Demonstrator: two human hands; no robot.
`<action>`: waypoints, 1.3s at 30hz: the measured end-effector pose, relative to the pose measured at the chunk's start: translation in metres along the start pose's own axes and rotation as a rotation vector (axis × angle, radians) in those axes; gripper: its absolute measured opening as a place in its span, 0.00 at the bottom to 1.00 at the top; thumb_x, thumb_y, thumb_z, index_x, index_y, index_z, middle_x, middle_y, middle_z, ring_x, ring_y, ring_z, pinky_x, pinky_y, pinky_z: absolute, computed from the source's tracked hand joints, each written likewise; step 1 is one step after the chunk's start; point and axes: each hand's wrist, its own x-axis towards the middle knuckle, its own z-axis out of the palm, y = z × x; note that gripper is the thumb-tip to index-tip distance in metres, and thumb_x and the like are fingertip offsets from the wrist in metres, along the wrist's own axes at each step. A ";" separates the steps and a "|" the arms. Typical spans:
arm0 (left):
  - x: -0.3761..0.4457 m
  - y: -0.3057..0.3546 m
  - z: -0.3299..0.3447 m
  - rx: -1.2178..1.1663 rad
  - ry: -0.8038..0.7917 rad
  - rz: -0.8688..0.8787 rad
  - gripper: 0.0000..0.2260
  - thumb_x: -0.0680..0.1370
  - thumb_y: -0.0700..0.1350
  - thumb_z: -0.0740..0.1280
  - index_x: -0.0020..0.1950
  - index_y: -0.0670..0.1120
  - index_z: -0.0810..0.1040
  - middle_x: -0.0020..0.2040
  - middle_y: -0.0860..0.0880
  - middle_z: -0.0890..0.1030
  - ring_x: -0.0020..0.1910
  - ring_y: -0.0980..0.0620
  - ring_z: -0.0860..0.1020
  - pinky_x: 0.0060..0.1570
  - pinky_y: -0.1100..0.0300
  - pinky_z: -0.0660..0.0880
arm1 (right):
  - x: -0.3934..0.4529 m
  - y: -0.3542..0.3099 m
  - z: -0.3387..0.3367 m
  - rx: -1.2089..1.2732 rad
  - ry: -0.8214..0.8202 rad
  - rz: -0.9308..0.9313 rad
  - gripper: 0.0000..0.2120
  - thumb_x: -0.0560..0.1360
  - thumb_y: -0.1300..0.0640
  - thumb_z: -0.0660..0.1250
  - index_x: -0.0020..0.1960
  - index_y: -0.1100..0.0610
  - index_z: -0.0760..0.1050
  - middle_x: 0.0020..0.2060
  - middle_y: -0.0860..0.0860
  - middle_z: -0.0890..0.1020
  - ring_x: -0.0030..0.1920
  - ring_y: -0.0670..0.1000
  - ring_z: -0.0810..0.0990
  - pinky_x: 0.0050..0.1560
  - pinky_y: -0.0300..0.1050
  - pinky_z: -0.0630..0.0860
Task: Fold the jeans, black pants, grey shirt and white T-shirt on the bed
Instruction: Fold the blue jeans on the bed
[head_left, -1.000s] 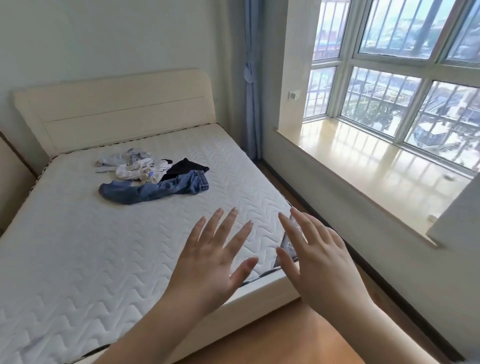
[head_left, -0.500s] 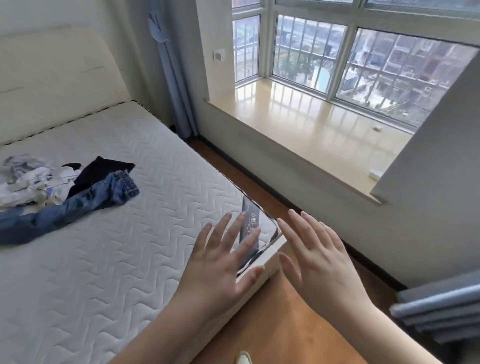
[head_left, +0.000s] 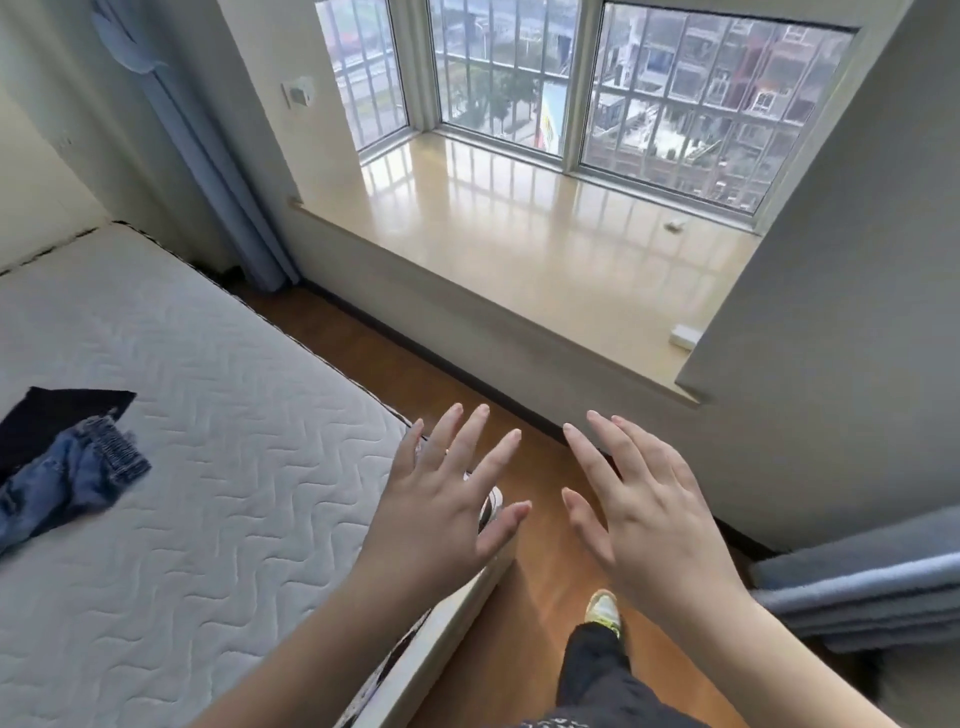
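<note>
Left hand: the left hand (head_left: 447, 512) is raised in front of the camera, back of the hand facing up, fingers straight and spread. It holds nothing. It sits over the near corner of the bed.
Right hand: the right hand (head_left: 657, 512) is raised beside the left one, apart from it, fingers straight and spread. It holds nothing. It sits over the floor.
Black pants: the black pants (head_left: 62, 415) lie on the bed at the left edge of the view, partly cut off by the frame. One flat corner points toward the window.
Jeans: the jeans (head_left: 67, 480) lie crumpled on the bed, just in front of the black pants and overlapping them. The waistband end points right. Both garments are unfolded and well apart from both hands.
Grey shirt, white T-shirt: neither can be made out in this view.
Bed: the bed (head_left: 234, 467) has a white quilted mattress with a wavy stitch pattern and a pale frame at the near corner.
Curtain: a blue curtain (head_left: 208, 171) hangs in the corner beyond the bed.
Floor: the wooden floor (head_left: 535, 597) runs between the bed and the wall under the window.
Window sill: a wide glossy window sill (head_left: 519, 228) lies below the barred window, with a small white object near its right end.
Person: one leg in dark trousers and a light shoe (head_left: 602, 613) stand on the floor beneath the right hand.
</note>
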 end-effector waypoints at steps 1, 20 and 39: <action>0.019 0.002 0.003 -0.003 -0.021 -0.006 0.28 0.79 0.67 0.47 0.76 0.58 0.64 0.78 0.48 0.62 0.78 0.47 0.58 0.74 0.45 0.52 | 0.014 0.014 0.002 0.000 -0.013 -0.003 0.26 0.79 0.43 0.53 0.73 0.53 0.69 0.70 0.53 0.72 0.71 0.56 0.70 0.70 0.53 0.61; 0.257 -0.025 0.025 -0.034 0.109 -0.413 0.26 0.78 0.61 0.54 0.73 0.53 0.70 0.71 0.45 0.72 0.70 0.43 0.70 0.64 0.43 0.69 | 0.289 0.155 0.059 0.056 -0.171 -0.316 0.27 0.80 0.43 0.54 0.76 0.51 0.64 0.73 0.51 0.68 0.73 0.55 0.66 0.72 0.51 0.59; 0.359 -0.222 0.017 -0.036 0.146 -0.780 0.23 0.81 0.57 0.56 0.74 0.51 0.69 0.71 0.43 0.72 0.69 0.42 0.71 0.66 0.46 0.69 | 0.545 0.045 0.123 0.155 -0.225 -0.642 0.26 0.80 0.42 0.50 0.74 0.51 0.67 0.72 0.52 0.70 0.71 0.54 0.68 0.70 0.51 0.65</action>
